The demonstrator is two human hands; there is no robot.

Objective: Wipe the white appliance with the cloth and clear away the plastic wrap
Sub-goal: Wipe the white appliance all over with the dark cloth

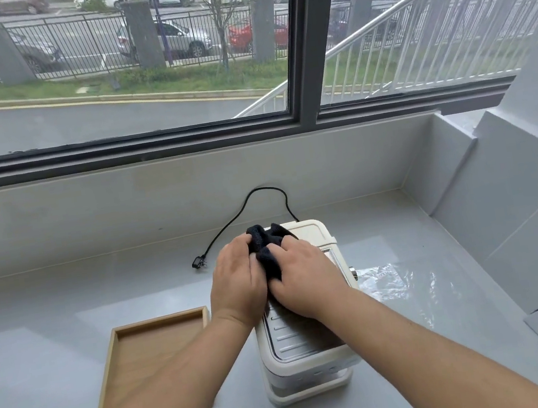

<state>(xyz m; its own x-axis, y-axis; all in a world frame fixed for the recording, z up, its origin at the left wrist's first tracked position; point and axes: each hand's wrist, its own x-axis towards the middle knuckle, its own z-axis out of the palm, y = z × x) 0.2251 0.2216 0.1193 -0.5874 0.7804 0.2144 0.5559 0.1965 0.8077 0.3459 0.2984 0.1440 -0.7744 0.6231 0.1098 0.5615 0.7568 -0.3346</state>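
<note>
Dark cloth [269,250] pressed onto white appliance [304,306] at centre of grey surface [50,303].
Gripped by left hand [237,286] and right hand [307,278] together; plastic wrap [396,281] lay at 3 o'clock, wooden tray [150,352] at 9.

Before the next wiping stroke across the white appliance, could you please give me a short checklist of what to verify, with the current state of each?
1. Dark cloth held in both hands: ok; the left hand and right hand both grip it on top of the white appliance.
2. Plug out of any socket: ok; it lies loose on the counter at the end of the black cord.
3. Plastic wrap cleared: not ok; it lies on the counter right of the appliance.
4. Wooden tray clear of the appliance: ok; it sits to the left.
5. Appliance surface clean: cannot tell.
</note>
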